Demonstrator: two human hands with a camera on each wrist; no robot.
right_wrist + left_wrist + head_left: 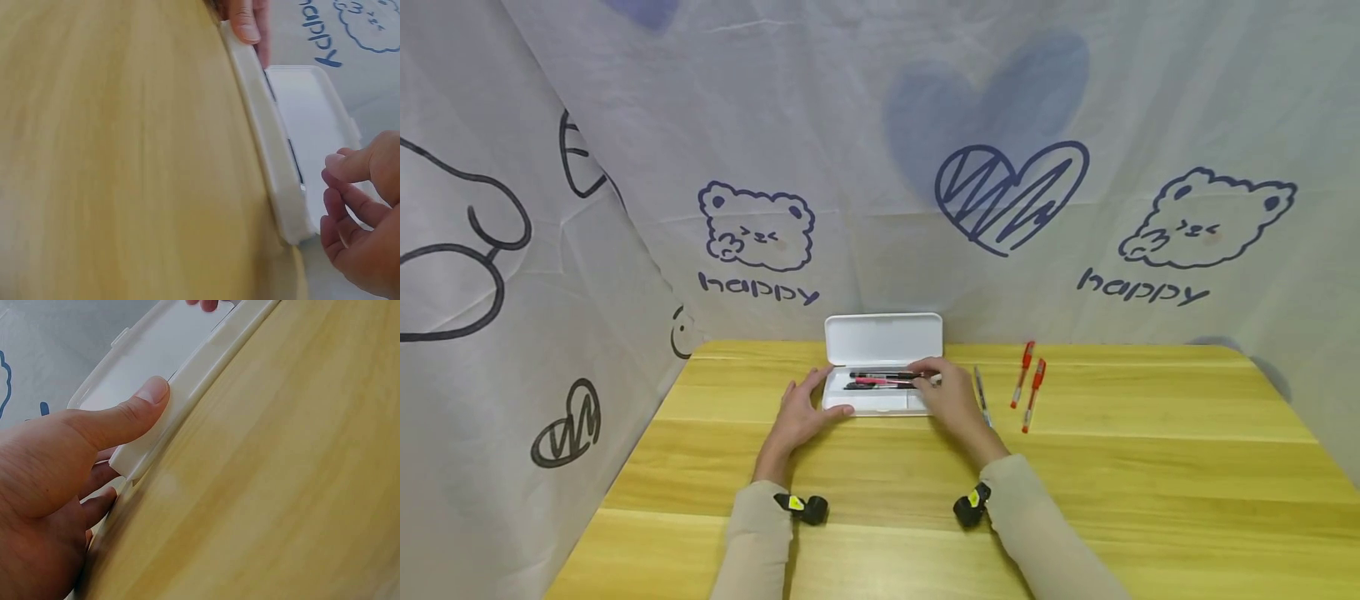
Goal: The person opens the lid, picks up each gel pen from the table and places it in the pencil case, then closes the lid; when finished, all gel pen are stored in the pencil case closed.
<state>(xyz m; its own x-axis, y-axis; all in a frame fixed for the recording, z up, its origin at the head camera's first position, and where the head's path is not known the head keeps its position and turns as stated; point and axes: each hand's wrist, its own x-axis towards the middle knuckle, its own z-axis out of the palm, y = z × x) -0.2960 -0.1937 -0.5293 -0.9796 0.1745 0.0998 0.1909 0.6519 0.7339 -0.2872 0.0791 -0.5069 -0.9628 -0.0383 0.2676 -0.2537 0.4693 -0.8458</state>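
A white pencil case (868,405) lies on the table with its lid (883,339) raised at the back. My left hand (800,417) grips its left end, the thumb (153,390) on the front rim and the other fingers round the end and back. Inside lie several pens, among them a pink one (871,381) and black ones (859,387). Over the right part, my right hand (951,396) is at the pens' right ends, thumb and index finger (329,179) brought close together. I cannot tell whether a pen is between them.
Right of the case, a slim grey-blue pen (982,395) lies on the wooden table (1120,483). Two red pens, one farther back (1022,374) and one nearer (1033,395), lie beyond it. A printed white cloth (865,167) hangs along the table's back edge.
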